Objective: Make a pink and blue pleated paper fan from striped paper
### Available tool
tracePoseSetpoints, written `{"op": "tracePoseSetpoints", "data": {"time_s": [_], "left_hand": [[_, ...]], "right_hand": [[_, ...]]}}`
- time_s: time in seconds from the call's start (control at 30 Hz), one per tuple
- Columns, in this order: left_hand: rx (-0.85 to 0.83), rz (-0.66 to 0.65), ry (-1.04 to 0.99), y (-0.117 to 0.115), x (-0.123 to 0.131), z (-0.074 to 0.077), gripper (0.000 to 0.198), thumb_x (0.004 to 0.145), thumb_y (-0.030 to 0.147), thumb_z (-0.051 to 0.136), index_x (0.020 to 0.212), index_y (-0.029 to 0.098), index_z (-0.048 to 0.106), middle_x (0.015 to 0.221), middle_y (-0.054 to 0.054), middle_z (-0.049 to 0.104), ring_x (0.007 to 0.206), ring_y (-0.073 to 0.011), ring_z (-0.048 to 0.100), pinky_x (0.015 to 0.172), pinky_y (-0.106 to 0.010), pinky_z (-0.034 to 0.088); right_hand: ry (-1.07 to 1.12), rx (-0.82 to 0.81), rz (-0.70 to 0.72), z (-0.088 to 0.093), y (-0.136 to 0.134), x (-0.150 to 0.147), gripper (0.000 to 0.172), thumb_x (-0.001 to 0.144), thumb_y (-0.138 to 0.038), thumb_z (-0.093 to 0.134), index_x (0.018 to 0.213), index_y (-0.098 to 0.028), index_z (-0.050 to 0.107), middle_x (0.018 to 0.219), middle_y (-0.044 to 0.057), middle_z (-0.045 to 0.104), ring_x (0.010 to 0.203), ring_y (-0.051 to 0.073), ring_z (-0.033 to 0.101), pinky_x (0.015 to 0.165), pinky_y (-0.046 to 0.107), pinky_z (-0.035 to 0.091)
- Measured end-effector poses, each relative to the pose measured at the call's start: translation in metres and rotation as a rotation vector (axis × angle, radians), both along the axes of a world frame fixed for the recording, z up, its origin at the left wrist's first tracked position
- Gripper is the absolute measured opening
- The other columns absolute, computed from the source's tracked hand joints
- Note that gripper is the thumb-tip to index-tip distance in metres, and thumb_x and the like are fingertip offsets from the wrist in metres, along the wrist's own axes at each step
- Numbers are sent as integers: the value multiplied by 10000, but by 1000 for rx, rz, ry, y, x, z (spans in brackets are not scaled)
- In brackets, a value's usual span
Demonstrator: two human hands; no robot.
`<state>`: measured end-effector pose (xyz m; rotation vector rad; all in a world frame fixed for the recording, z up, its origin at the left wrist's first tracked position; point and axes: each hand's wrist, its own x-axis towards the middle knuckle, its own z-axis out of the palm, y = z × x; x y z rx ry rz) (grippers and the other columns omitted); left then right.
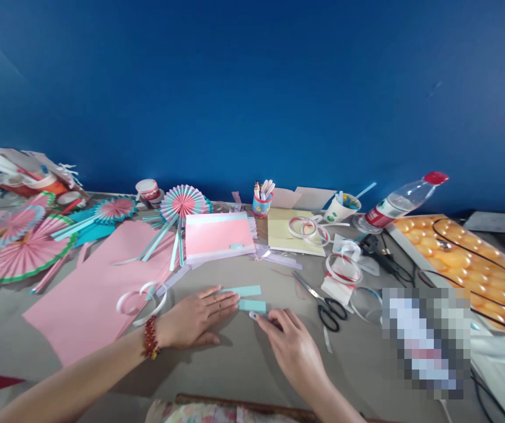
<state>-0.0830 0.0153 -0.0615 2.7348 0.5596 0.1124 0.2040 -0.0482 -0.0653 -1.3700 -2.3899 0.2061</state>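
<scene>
My left hand [197, 317] lies flat on the grey table with its fingers stretched out. Its fingertips rest at the left ends of two light teal paper strips: a longer strip [250, 291] farther away and a shorter strip [254, 306] nearer me. My right hand [294, 346] is just right of and below the shorter strip, its fingers curled in. A pale tip shows at the end of its index finger or thumb; what it holds, if anything, I cannot make out. Scissors [320, 301] with black handles lie to the right, beyond this hand.
Pink paper [89, 288] covers the left side, with white paper rings [150, 302] on its edge. Folded fans [184, 205] lie behind. A pen cup [261, 205], a paper cup [340, 208] and a plastic bottle [397, 202] stand along the blue wall.
</scene>
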Motion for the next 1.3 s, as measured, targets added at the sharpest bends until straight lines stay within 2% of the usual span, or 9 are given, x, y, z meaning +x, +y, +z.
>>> {"op": "tracePoseSetpoints", "data": {"time_s": [0.5,0.77,0.93,1.07,1.17,1.3], "left_hand": [[-12,13,14,-1,-1,-2,737,998,504,405,1565,201,45,1589,-112,242,1470,-248,221,1219,-455,124],[-54,42,-57,0,-5,-1,697,1030,485,281,1555,180,-60,1584,-132,247,1456,-246,265,1210,-460,193],[-34,91,-56,0,-8,-2,675,1036,405,306,1559,183,-59,1592,-116,233,1455,-239,266,1202,-415,244],[-14,163,-93,-2,-9,-6,652,1028,334,346,1563,209,-4,1557,-107,331,1409,-231,360,1172,-410,311],[39,248,-126,-5,-4,-3,613,1024,330,375,1558,240,88,1500,-101,427,1349,-246,434,1115,-430,376],[92,275,-89,-5,15,2,540,1009,393,423,1501,220,286,1425,-108,506,1243,-275,503,1015,-444,440]], "right_hand": [[-29,20,-4,-5,-2,-20,338,848,-58,606,1123,-238,685,889,48,607,789,189,552,698,292,484],[9,11,13,-2,-1,-27,310,836,-52,608,1054,-251,699,881,42,612,782,185,560,698,274,489],[102,-5,18,5,-2,-6,377,897,-50,475,1126,-261,688,924,62,616,826,187,572,727,275,504],[148,71,-67,7,5,29,389,930,-88,423,1178,-252,675,933,78,610,842,201,590,749,307,511],[147,125,-138,6,9,48,349,936,-127,451,1179,-241,674,937,79,611,841,208,599,764,331,514],[142,85,-147,2,6,52,329,933,-125,438,1125,-215,690,927,81,616,838,209,603,748,328,520]]}}
